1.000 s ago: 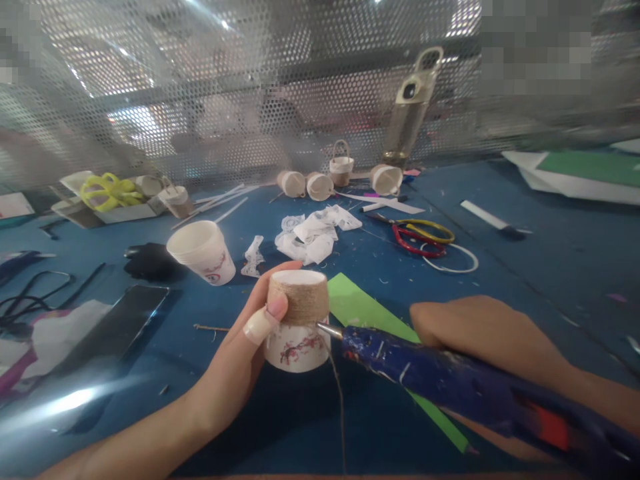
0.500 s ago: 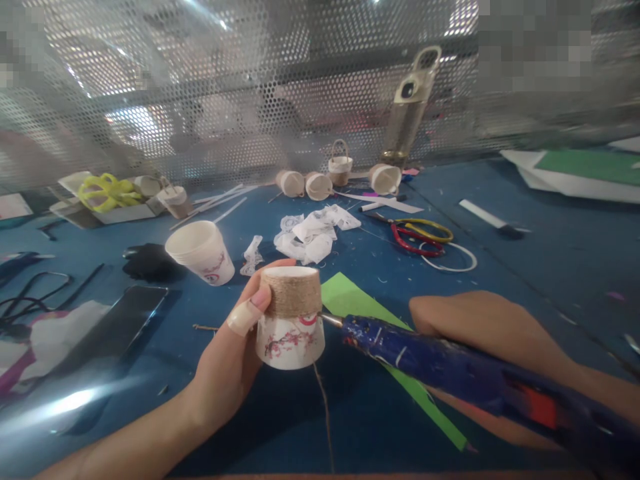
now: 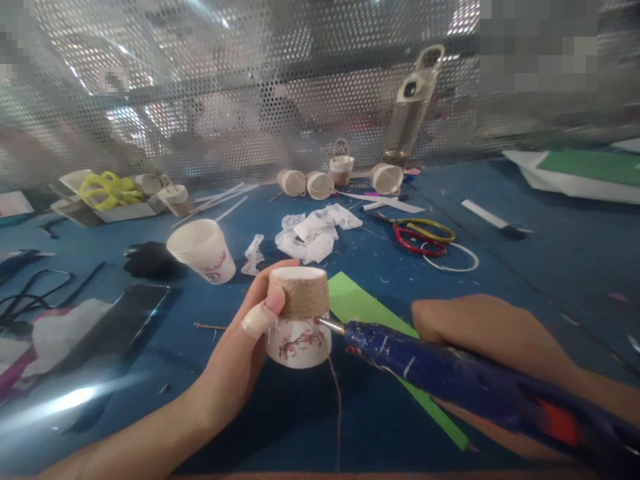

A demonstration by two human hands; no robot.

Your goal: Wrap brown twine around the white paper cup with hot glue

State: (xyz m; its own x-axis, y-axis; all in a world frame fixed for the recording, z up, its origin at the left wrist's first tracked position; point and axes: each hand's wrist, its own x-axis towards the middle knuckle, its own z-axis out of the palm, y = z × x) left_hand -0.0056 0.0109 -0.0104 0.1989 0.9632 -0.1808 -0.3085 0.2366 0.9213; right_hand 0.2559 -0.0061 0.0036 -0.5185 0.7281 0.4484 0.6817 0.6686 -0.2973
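Note:
My left hand (image 3: 239, 357) is closed round an upside-down paper cup (image 3: 299, 321) held just above the blue table. Its upper half is wrapped in brown twine, its lower half shows a pink flower print. A loose end of twine (image 3: 338, 413) hangs down from the cup. My right hand (image 3: 480, 330) grips a dark blue glue gun (image 3: 450, 377). The gun's metal nozzle (image 3: 329, 325) touches the cup's right side at the lower edge of the twine wrap. A green paper sheet (image 3: 367, 313) lies under the gun.
A white paper cup (image 3: 203, 251) stands left of my left hand, a black phone (image 3: 117, 323) further left. White lace scraps (image 3: 315, 233), red-and-yellow scissors (image 3: 420, 237), several twine-wrapped cups (image 3: 320, 183) and a perforated metal screen (image 3: 250, 87) lie beyond. Cables (image 3: 25, 293) sit far left.
The cup dipped down and left half a second ago, then came back up and right to about where it was. The glue gun's nozzle stayed against its right side.

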